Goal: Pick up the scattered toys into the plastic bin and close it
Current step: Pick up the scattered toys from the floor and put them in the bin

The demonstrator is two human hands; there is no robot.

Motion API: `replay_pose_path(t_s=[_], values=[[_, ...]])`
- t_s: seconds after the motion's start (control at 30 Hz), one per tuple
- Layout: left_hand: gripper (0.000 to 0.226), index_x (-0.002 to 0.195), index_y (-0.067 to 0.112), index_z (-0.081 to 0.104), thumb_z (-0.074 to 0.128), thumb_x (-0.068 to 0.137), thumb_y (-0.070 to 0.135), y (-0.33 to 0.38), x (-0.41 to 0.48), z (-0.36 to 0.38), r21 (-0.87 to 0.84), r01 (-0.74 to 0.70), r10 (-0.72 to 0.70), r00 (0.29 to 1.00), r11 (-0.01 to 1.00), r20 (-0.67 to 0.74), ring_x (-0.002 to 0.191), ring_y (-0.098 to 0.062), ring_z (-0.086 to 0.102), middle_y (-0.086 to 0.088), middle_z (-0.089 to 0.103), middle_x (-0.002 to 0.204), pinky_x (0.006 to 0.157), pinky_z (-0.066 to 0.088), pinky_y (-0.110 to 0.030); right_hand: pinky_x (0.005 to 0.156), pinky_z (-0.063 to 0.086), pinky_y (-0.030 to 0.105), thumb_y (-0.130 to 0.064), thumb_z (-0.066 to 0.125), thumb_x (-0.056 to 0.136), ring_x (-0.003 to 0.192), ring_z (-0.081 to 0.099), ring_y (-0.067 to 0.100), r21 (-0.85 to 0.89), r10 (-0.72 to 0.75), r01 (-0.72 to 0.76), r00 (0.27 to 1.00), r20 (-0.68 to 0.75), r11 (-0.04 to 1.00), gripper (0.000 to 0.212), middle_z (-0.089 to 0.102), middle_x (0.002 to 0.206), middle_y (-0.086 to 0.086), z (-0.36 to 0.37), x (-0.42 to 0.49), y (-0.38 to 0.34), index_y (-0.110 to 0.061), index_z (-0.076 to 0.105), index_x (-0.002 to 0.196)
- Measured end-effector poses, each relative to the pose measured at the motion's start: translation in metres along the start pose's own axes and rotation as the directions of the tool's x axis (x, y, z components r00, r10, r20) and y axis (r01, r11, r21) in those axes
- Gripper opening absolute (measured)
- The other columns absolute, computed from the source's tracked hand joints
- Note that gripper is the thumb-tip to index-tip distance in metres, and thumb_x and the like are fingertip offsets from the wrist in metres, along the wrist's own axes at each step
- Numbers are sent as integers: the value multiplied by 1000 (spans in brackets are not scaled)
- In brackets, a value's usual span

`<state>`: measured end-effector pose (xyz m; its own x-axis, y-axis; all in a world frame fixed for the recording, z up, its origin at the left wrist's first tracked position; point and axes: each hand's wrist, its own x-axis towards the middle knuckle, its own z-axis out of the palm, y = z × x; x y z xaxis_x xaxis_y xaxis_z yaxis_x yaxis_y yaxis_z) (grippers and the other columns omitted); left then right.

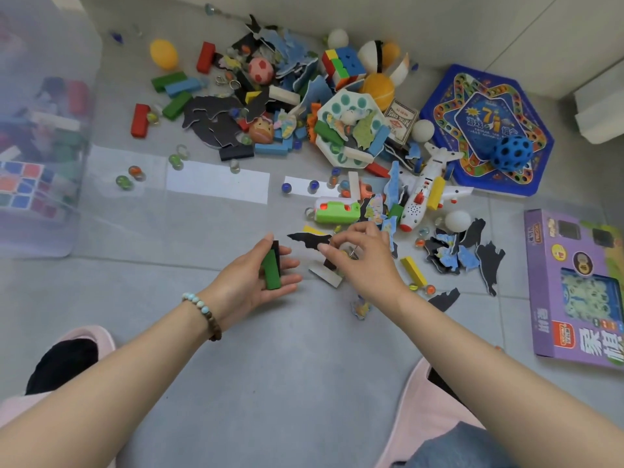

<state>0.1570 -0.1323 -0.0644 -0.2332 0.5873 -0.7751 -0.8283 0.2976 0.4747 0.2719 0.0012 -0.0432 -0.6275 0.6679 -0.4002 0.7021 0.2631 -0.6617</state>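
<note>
Two wooden blocks are held in the left hand (pixel 256 275), just above the grey floor: a green block (pixel 271 270) lies upright across the half-curled fingers, with a black block (pixel 277 249) directly behind it, the thumb pressed to their side. The right hand (pixel 361 255) is bent low over a flat black puzzle piece (pixel 305 239), fingertips at its end; whether the piece is gripped cannot be told. The plastic bin (pixel 72 241) stands at the far left, translucent and lidless, with blocks and one colour cube dimly seen through its wall. The remaining toys are spread over the floor beyond the hands, well apart from the bin. A second colour cube (pixel 342 67) is seen near the far wall, and three white balls are counted, one of them (pixel 457 220) beside the one toy aeroplane (pixel 429 187). One blue holed ball (pixel 511 153) rests on a blue hexagonal game board (pixel 439 109), on which a large "7" is printed. A purple box (pixel 543 298) with large Chinese characters lies at the right. Glass marbles are scattered throughout.
</note>
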Motion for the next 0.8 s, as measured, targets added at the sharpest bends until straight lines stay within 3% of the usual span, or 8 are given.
replay_pose_path(t_s=[0.1,0.27,0.43,0.5,0.57,0.63,0.7,0.8], values=[[36,111,11,58,42,95,40,0,-2,5,-119,-1,14,995,993,101,91,-24,68,-9,68,104,78,58,-31,97,27,24,-45,72,74,109,34,7,-9,-77,79,988,134,997,16,46,104,-10,-4,-7,-11,-34,68,85],[18,107,12,56,43,97,20,-3,1,-4,-109,-76,78,997,991,16,90,-25,67,-10,64,101,73,59,-30,87,21,22,-50,71,73,109,35,12,-406,-139,145,989,44,902,33,42,105,-10,1,-12,10,-28,62,96],[27,103,13,58,45,95,34,-2,2,-8,-114,-65,64,998,991,-9,89,-25,67,-8,65,97,75,59,-34,86,19,23,-44,68,78,109,37,17,-522,-174,177,983,54,834,26,43,105,-6,7,-13,19,-23,66,94],[40,107,10,58,43,93,45,1,3,-6,-149,-45,44,999,988,-7,91,-28,67,-10,65,98,77,58,-37,84,18,21,-42,69,78,107,37,15,-445,-169,148,986,-6,883,22,42,102,-7,5,-11,15,-23,68,91],[52,113,8,57,41,91,52,3,4,-6,-164,-14,18,1000,986,19,95,-31,66,-12,64,102,79,57,-40,88,22,22,-41,71,76,103,36,10,-244,-117,93,989,-86,965,19,42,98,-10,6,-10,5,-25,68,85],[58,115,8,56,40,89,58,4,3,-4,-167,31,-18,997,985,77,99,-31,65,-12,64,104,84,56,-41,93,28,24,-43,73,73,102,35,6,-82,-86,79,993,-78,994,18,41,93,-14,9,-8,-8,-29,67,82],[53,113,9,56,43,89,54,4,1,-1,-191,47,-25,993,980,120,98,-29,66,-11,65,104,84,56,-39,93,31,24,-47,73,71,102,37,6,-32,-104,102,993,-56,994,21,40,91,-20,14,-6,-15,-31,66,81],[24,109,11,56,48,94,29,2,2,1,-181,-43,53,997,983,50,86,-23,66,-8,64,97,72,59,-31,98,39,36,-46,71,74,103,45,11,-7,-69,69,987,-142,998,23,46,95,-13,16,3,-7,-30,66,90]])
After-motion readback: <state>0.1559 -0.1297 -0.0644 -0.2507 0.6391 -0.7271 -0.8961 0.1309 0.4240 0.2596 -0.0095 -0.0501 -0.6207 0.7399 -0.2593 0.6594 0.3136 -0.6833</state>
